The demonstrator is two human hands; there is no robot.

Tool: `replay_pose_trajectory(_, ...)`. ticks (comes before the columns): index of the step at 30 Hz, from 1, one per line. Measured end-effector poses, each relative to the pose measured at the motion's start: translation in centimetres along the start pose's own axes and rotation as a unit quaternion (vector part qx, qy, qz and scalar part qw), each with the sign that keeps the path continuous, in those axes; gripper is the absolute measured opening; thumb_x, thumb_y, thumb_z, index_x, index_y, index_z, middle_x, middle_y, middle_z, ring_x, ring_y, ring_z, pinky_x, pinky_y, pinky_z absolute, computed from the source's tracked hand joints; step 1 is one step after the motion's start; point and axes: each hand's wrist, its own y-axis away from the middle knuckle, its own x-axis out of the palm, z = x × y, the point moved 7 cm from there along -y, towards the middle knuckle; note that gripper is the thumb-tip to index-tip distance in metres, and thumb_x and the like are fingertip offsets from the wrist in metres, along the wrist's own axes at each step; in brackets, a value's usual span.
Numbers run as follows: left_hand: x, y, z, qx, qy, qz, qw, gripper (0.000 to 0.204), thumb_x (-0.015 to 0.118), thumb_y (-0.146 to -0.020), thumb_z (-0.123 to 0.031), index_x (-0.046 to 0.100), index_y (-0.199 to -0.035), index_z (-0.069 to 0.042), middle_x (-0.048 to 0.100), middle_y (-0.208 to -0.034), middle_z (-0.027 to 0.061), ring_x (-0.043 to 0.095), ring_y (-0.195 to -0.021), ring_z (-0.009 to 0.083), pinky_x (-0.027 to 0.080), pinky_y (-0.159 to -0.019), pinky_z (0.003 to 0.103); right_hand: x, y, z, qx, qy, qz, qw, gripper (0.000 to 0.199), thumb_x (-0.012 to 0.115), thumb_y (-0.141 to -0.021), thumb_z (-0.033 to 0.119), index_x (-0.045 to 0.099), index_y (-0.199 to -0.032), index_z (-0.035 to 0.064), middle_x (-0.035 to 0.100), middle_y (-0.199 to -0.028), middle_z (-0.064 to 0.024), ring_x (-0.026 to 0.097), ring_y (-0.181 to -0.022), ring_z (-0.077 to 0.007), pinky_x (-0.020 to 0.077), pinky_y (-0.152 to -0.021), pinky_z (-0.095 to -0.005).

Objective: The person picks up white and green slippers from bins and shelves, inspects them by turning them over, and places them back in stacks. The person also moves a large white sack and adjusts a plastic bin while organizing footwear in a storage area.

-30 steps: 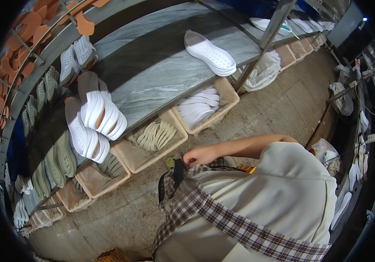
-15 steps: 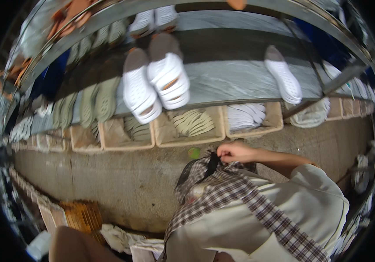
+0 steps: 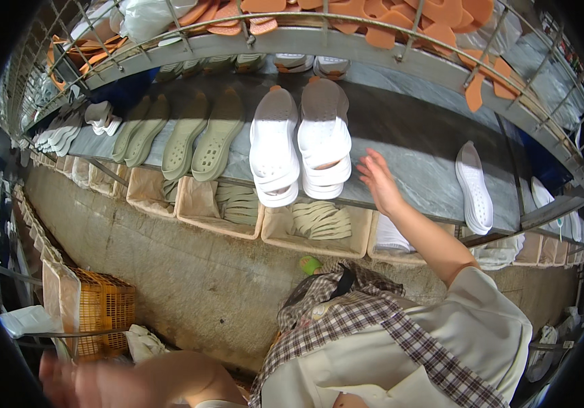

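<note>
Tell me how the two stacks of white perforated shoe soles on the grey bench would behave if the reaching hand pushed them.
The white perforated shoe soles are piled loosely in two stacks, so the top ones would probably slide off. They look like moulded foam, likely light and somewhat bendy. The right hand hovers open beside them; the grey bench looks smooth.

The right hand [image 3: 378, 182], which a moment ago sits at the collar of the checked shirt [image 3: 366, 319], is now raised to the grey worktop [image 3: 414, 156], its fingers [image 3: 368, 166] spread just beside the stacked white soles [image 3: 324, 139]. The left hand [image 3: 67, 381], unseen before, now shows blurred at the lower edge.
</note>
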Motion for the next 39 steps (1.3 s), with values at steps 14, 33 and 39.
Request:
replay_pose_trajectory(14,-2.1,34.6,26.0,-0.749,-0.085,0.152,0.640,0.064,0.052,-0.091,-0.033,0.024,-0.138,0.001,0.039,-0.133,0.0213,0.038,-0.124,0.0279,0.028,-0.104,0.036,4.8,-2.6,-2.0,0.124,-0.095,0.046,0.987,0.068,0.035,-0.091,0.059,0.028,-0.142,0.0152,0.035,-0.143,-0.0085,0.032,-0.130,-0.0235,0.0224,-0.107,-0.0427)
replay_pose_trajectory(33,-2.6,36.5,28.7,-0.583,-0.201,0.143,0.774,0.061,0.058,-0.088,-0.032,0.032,-0.132,0.001,0.051,-0.122,0.0204,0.049,-0.115,0.0280,0.037,-0.097,0.035,0.4,2.8,-1.9,0.044,-0.015,-0.015,0.999,0.047,0.038,-0.094,0.045,0.039,-0.127,0.0115,0.043,-0.125,-0.0065,0.041,-0.115,-0.0191,0.0310,-0.096,-0.0413)
replay_pose_trajectory(39,-11.6,35.4,21.3,-0.494,-0.295,-0.072,0.815,0.031,0.056,-0.087,-0.009,0.042,-0.114,-0.003,0.053,-0.095,0.0080,0.051,-0.094,0.0155,0.043,-0.082,0.027,-0.8,7.2,-7.2,-0.008,0.289,0.344,0.893,0.012,0.054,-0.088,0.009,0.054,-0.099,0.0042,0.051,-0.103,-0.0100,0.054,-0.077,-0.0143,0.0447,-0.072,-0.0260)
